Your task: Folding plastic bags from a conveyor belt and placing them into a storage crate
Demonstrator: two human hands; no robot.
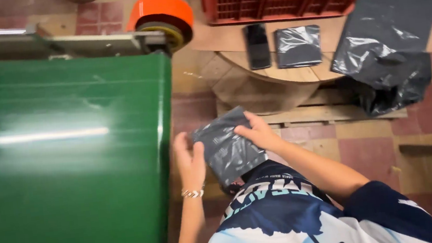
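Both hands (191, 161) (259, 133) apparently gripping grey packet (226, 149)

grey plastic packet (227, 148) | flat, glossy, tilted | held beside green table edge

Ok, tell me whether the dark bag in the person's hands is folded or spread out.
Folded. The dark bag is a compact flat rectangle, held between the left hand and the right hand.

You hold a flat grey plastic package (227, 148) between both hands, beside the green belt. Another folded grey package (298, 46) lies on the round wooden tabletop (255, 88), just right of a black phone with a dark screen (257, 46).
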